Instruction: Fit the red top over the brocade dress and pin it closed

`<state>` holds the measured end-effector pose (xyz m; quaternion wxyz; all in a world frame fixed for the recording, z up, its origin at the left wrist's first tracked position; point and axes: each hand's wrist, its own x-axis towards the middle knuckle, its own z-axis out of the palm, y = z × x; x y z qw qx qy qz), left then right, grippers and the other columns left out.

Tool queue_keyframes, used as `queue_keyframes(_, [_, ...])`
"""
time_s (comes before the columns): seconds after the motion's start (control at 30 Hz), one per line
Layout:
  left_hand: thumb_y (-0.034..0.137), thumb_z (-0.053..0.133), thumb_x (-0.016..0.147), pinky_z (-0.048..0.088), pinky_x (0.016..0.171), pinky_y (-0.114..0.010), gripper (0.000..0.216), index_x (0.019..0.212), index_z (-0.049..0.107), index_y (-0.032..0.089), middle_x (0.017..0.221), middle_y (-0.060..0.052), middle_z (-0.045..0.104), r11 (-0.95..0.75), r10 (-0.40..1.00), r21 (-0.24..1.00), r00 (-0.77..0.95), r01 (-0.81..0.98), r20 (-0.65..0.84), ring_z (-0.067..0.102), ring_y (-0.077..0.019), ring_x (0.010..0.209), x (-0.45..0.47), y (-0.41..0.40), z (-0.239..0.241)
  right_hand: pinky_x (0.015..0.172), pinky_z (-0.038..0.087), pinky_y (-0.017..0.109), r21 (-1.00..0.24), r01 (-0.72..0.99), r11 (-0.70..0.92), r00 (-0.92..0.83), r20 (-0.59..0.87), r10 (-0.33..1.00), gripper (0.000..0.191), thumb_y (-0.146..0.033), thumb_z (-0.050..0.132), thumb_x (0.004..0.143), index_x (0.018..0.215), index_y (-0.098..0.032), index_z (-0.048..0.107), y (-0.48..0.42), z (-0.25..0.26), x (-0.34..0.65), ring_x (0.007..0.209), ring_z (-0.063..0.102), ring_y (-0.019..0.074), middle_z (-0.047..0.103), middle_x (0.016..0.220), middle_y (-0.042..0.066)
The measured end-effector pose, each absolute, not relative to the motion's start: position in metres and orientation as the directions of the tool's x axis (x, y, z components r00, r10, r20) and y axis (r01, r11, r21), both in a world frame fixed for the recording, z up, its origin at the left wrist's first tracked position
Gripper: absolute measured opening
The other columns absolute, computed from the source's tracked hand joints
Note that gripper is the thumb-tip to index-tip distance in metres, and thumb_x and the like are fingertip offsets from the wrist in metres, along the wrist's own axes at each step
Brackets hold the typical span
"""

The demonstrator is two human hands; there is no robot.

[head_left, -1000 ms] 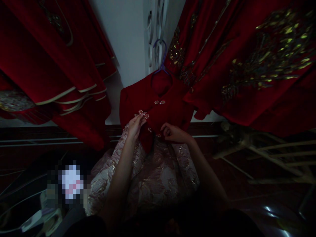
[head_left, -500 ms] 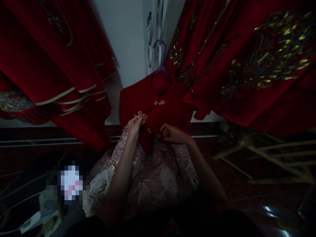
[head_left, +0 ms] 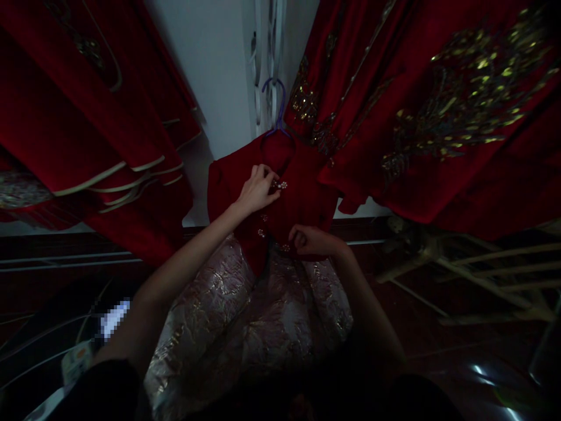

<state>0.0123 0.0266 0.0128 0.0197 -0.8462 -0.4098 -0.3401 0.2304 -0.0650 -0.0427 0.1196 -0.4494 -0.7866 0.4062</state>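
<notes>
A sleeveless-looking red top (head_left: 302, 204) hangs on a purple hanger (head_left: 279, 108) in front of me, above a pale skirt (head_left: 219, 280) with shiny gold patterning. My left hand (head_left: 260, 190) reaches up to the pearly flower clasp (head_left: 284, 185) below the neckline, its thumb and fingers closing round the clasp's left half, which they partly hide. Lower on the right, my right hand (head_left: 312, 241) is curled at the red top's lower front panel, pinching the cloth. Small flower fasteners (head_left: 262, 233) show along the opened lower front, with one more flower beside my right fingers.
Red garments with pale trim (head_left: 109, 175) hang at left; a red gold-sequined garment (head_left: 473, 105) hangs at right. White metal scrollwork (head_left: 272, 52) holds the hanger. A wooden rack or chair (head_left: 473, 280) stands at lower right. Dark objects and a blurred white patch (head_left: 114, 320) lie lower left.
My left hand has let go of the lower left flower fastener and moved up and right to the clasp below the neckline. My right hand stays at the lower front.
</notes>
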Motion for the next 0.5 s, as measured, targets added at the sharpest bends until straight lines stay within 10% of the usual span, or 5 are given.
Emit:
queue_keyframes(0.2, [0.033, 0.060, 0.080, 0.039, 0.095, -0.041, 0.041, 0.114, 0.059, 0.010, 0.107, -0.013, 0.064, -0.783, 0.573, -0.086, 0.767, 0.616, 0.288, 0.057, -0.0263, 0.104, 0.021, 0.053, 0.048, 0.061, 0.046, 0.024, -0.748, 0.620, 0.236, -0.564, -0.216, 0.797, 0.035, -0.011, 0.061, 0.061, 0.095, -0.017, 0.054, -0.067, -0.039, 0.235, 0.070, 0.062, 0.0142, 0.066, 0.076, 0.002])
queue_keyframes(0.5, [0.034, 0.064, 0.075, 0.041, 0.071, -0.029, 0.026, 0.093, 0.068, 0.016, 0.083, -0.005, 0.069, -0.798, 0.590, -0.063, 0.798, 0.599, 0.119, 0.063, -0.0174, 0.075, 0.022, 0.050, 0.081, 0.063, 0.047, 0.024, -0.731, 0.639, 0.240, -0.564, -0.233, 0.792, 0.036, -0.011, 0.057, 0.061, 0.097, -0.017, 0.056, -0.067, -0.038, 0.237, 0.073, 0.064, 0.0149, 0.068, 0.080, 0.003])
